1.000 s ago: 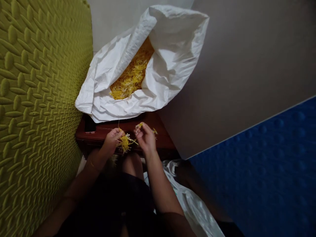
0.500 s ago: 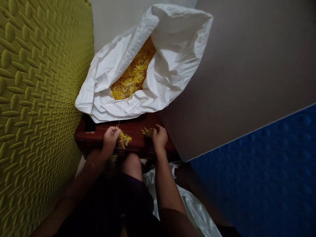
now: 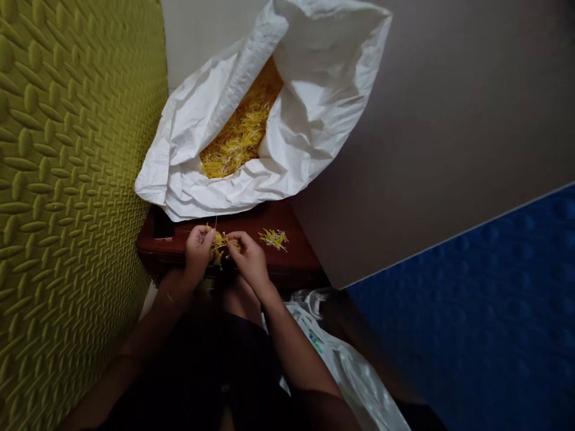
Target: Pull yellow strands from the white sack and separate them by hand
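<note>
Yellow, thread-thin petals streaked with white form a small bunch (image 3: 219, 246) between my hands, just above the near part of the reddish-brown wooden desk (image 3: 294, 266). My left grip (image 3: 197, 252) is curled and pinching the bunch from one side. My right grip (image 3: 250, 260) comes in from the other side, its fingertips (image 3: 233, 238) pressed onto the same bunch, so both grips hold it and sit almost against each other. A fine thread (image 3: 215, 222) rises from the bunch beside my left grip.

Just to the right, a loose tuft of petals (image 3: 273, 239) lies on the desk, touching neither grip. Beyond the desk sits a white sack (image 3: 314, 72), folded open, its lower folds lying over the far edge of the desk. Inside it is a deep heap of yellow petals (image 3: 240, 134). Near the desk's left corner is a small dark rectangular object (image 3: 162, 224); I cannot tell what it is.

A green embossed foam mat (image 3: 67, 209) runs along my left, a grey-beige panel (image 3: 426, 137) and a blue studded mat (image 3: 467, 311) stand to my right, and a crumpled white plastic bag (image 3: 354, 371) lies near my right leg.
</note>
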The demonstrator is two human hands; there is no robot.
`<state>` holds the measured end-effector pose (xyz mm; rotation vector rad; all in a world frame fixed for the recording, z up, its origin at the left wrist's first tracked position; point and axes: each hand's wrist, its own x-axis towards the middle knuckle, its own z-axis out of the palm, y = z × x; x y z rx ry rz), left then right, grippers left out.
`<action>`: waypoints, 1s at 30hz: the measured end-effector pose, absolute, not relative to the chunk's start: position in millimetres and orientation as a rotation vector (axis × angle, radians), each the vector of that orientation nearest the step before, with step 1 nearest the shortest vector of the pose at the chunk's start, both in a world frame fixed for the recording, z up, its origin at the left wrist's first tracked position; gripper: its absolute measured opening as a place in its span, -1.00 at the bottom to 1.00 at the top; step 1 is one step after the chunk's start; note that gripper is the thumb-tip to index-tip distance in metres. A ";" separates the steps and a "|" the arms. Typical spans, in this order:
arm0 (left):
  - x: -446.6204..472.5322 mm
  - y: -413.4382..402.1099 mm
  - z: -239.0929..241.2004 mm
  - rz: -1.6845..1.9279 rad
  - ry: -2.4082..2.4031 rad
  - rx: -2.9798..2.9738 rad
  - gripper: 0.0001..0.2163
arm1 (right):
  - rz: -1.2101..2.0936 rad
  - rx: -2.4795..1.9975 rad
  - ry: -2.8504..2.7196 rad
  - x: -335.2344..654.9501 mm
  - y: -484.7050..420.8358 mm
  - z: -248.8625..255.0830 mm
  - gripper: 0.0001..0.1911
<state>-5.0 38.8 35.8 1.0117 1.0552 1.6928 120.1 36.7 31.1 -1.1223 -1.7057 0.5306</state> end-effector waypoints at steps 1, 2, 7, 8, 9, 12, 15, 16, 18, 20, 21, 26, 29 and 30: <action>-5.0 38.9 35.2 1.696 1.051 0.999 -0.87 | 0.569 -1.143 -1.702 119.6 36.6 30.3 -0.82; -4.8 39.0 34.6 1.697 1.049 0.995 -0.87 | 0.593 -1.158 -1.704 118.9 35.7 30.5 -0.80; -3.0 37.3 33.3 1.677 1.031 1.018 -0.87 | 0.386 -1.095 -1.781 114.6 28.9 38.5 -0.74; -2.8 36.8 33.3 1.677 1.026 1.029 -0.87 | 0.317 -1.073 -1.794 114.2 28.4 40.2 -0.76; -2.8 36.3 33.1 1.677 1.020 1.043 -0.87 | 0.262 -1.054 -1.803 114.0 28.3 41.7 -0.78; -3.1 35.8 32.0 1.672 1.014 1.081 -0.87 | 0.195 -1.028 -1.827 114.0 29.1 44.9 -0.83; -3.0 36.2 30.5 1.655 1.037 1.102 -0.87 | 0.195 -1.018 -1.831 113.8 29.5 45.8 -0.86; -2.7 36.3 30.2 1.647 1.044 1.107 -0.87 | 0.200 -1.011 -1.823 113.6 29.5 45.6 -0.87; -2.2 36.2 30.2 1.626 1.040 1.106 -0.85 | 0.210 -0.994 -1.808 113.5 29.6 44.7 -0.88; -2.1 35.5 31.0 1.589 1.015 1.074 -0.82 | 0.205 -0.976 -1.811 113.9 29.8 43.7 -0.88; -2.3 34.9 31.6 1.554 0.995 1.043 -0.80 | 0.199 -0.967 -1.818 114.4 30.0 43.3 -0.88; -5.1 31.8 35.1 1.325 0.849 0.902 -0.74 | 0.209 -0.900 -1.806 117.6 29.8 44.1 -0.88; -6.2 30.7 37.6 1.236 0.815 0.923 -0.74 | 0.223 -0.886 -1.780 118.8 29.6 44.9 -0.87; -6.5 30.5 38.8 1.216 0.811 0.933 -0.74 | 0.210 -0.887 -1.771 119.2 29.7 45.0 -0.87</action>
